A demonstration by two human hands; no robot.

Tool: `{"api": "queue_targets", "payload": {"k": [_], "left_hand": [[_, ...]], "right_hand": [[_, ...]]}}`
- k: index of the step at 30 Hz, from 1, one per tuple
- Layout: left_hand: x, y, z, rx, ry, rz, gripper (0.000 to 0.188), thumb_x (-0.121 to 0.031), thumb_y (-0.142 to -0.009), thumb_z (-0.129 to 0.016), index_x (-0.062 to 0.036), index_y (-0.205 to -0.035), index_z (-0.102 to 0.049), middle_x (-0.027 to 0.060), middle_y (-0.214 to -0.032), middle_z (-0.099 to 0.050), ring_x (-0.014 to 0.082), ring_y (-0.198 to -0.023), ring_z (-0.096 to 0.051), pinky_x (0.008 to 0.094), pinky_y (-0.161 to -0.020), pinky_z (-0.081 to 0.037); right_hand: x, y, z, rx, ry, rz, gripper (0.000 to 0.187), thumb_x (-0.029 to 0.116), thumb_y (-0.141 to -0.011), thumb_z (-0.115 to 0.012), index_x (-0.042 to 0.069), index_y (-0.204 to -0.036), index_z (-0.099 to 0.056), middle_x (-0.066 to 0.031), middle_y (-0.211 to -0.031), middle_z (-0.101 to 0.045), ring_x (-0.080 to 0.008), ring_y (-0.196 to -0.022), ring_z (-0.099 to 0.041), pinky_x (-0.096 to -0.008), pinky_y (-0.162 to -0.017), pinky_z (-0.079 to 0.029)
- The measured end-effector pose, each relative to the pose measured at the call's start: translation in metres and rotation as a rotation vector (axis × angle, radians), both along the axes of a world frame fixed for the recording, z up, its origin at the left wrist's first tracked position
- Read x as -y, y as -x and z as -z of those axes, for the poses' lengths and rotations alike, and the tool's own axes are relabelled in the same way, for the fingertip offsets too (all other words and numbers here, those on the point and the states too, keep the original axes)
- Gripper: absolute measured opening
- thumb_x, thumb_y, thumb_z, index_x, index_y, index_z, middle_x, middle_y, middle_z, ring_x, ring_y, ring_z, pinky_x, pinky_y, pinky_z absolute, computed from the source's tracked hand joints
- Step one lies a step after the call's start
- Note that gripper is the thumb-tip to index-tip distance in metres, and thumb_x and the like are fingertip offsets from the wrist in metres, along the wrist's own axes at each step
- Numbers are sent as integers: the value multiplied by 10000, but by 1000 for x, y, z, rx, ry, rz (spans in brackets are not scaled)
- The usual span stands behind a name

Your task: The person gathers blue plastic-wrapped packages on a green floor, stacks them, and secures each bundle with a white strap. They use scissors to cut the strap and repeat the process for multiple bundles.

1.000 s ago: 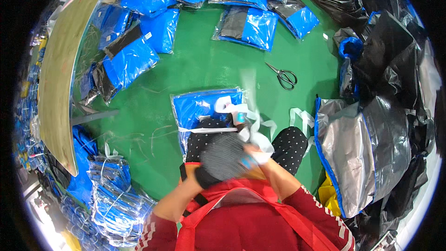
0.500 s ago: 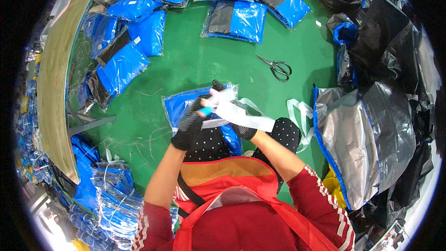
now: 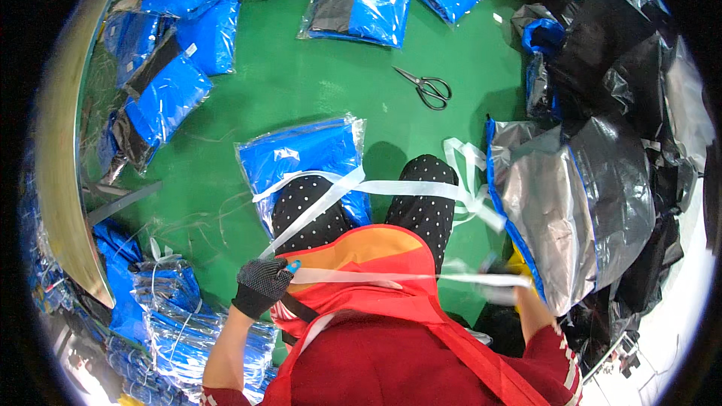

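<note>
1. At the far left of the frame a curved board [image 3: 56,150] ran down the edge; below it, at lower left, a stack of bagged blue packs [image 3: 162,316] lay with loose clear strips over it; these looked already handled, though that is only a judgement.
2. At upper left and along the top more blue packs [image 3: 177,83] lay spread on the green floor [image 3: 301,68]; whether they were finished or waiting could not be told.
3. At lower left of centre the left hand [image 3: 261,286], in a dark dotted glove, was closed around one end of a white strap [image 3: 391,278]; a small blue tool tip showed at its knuckles, too small to identify.
4. In the centre one blue pack [image 3: 301,158] lay on the floor, touching the person's dotted knees [image 3: 429,188]; a second run of the strap crossed over it, loose and not tightened, so the binding seemed barely begun.
5. Above centre right, scissors [image 3: 425,90] lay on the floor, well apart from both hands and untouched.
6. At lower right the right hand [image 3: 502,286] was blurred; it appeared clamped on the strap's other end, pulling it taut across the lap.
7. At the right edge a silver and blue bag [image 3: 556,203] stood open beside a heap of black bags [image 3: 632,68].
</note>
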State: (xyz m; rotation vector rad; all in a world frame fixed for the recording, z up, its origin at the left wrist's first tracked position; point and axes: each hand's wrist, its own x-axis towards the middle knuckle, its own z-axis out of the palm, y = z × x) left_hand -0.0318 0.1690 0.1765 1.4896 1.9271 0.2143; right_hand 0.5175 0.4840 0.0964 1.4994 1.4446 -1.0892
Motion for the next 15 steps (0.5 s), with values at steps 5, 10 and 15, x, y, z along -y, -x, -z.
{"api": "queue_targets", "payload": {"k": [5,10,15], "left_hand": [[12,-10,28,348,-1,-682,221,-256,-864,-530,-37,-861,-553,110,-596,-554,268,-520,-551,368,-508,-426],[-7,-3,33,271,271,-739,254,-266,-865,-538,-46,-992,-555,135,-685,-584,300,-624,-573,383,-596,-449],[-16,6,16,2,-35,-444,156,-214,-785,-587,-69,-820,-631,141,-801,-599,316,-737,-591,413,-624,-461]], "right_hand": [[93,33,-103,-160,821,-243,374,352,-838,-554,34,-1020,-630,-97,-948,-647,-197,-885,-597,-301,-785,-467],[35,222,-74,-616,807,855,370,344,-875,-480,1,-925,-608,-147,-819,-647,-231,-564,-619,-322,-473,-488],[89,335,60,-605,30,822,347,356,-921,-419,71,-919,-617,-59,-717,-596,-185,-580,-547,-286,-518,-442]]}}
